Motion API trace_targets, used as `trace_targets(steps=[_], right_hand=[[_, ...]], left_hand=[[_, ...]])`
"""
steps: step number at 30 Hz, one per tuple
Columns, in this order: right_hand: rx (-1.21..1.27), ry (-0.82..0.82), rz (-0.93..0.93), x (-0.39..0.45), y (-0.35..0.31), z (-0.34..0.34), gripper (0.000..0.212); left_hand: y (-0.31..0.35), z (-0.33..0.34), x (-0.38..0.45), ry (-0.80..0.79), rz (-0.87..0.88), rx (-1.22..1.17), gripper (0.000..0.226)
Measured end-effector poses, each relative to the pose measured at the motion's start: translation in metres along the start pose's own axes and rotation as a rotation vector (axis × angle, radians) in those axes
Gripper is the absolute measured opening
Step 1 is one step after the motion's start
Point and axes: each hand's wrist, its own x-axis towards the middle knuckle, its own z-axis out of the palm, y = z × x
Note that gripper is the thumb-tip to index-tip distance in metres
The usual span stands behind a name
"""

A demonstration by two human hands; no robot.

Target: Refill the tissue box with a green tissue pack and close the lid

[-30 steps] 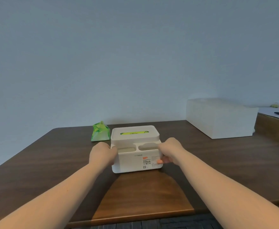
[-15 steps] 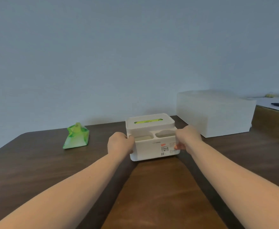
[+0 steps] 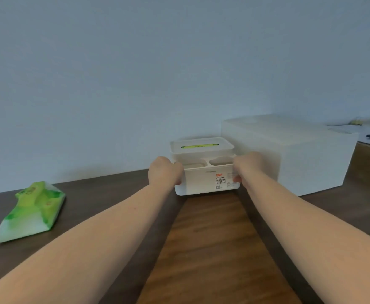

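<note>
- The white tissue box (image 3: pixel 203 172), right of frame centre, is gripped at its sides by the left hand (image 3: pixel 164 173) and right hand (image 3: pixel 246 166).
- Its lid (image 3: pixel 201 147) is seated.
- The green tissue pack (image 3: pixel 31 210) is seen at lower left on the table (image 3: pixel 114 194).

A: What differs from a second ago?

B: The box (image 3: pixel 206 178), gripped at its ends by the left hand (image 3: pixel 164 173) and right hand (image 3: pixel 246 166), has gone from the middle of the table (image 3: pixel 114 194) toward its far right, and now sits just beside the big white bin (image 3: pixel 300 156).

A: And the pack (image 3: pixel 31 210)?

B: It was just beside the box's left corner; now they are well apart, the pack showing larger and lower at the left of the view.
</note>
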Motion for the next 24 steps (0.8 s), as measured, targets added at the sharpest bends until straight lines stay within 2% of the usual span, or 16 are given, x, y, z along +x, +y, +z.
trace_targets(steps=[3, 8, 12, 15, 18, 24], right_hand=[[-0.064, 0.035, -0.016, 0.013, 0.004, 0.006, 0.016], [-0.072, 0.086, -0.048, 0.017, 0.013, 0.012, 0.022], [-0.096, 0.108, -0.076, 0.018, 0.017, 0.015, 0.029], [-0.135, 0.105, -0.089, 0.019, 0.016, 0.014, 0.037], [-0.129, 0.071, -0.099, 0.007, 0.015, 0.007, 0.039], [-0.078, 0.045, -0.116, -0.013, 0.023, -0.019, 0.017]], left_hand=[[-0.001, 0.016, 0.008, -0.009, 0.003, -0.024, 0.030], [-0.004, 0.026, 0.007, 0.026, 0.045, -0.035, 0.032], [-0.007, 0.021, -0.005, 0.023, 0.136, -0.051, 0.051], [-0.012, 0.017, -0.009, -0.009, 0.159, -0.068, 0.056], [-0.019, 0.011, -0.017, -0.028, 0.148, -0.066, 0.055], [-0.049, -0.001, -0.033, -0.154, 0.093, 0.127, 0.034]])
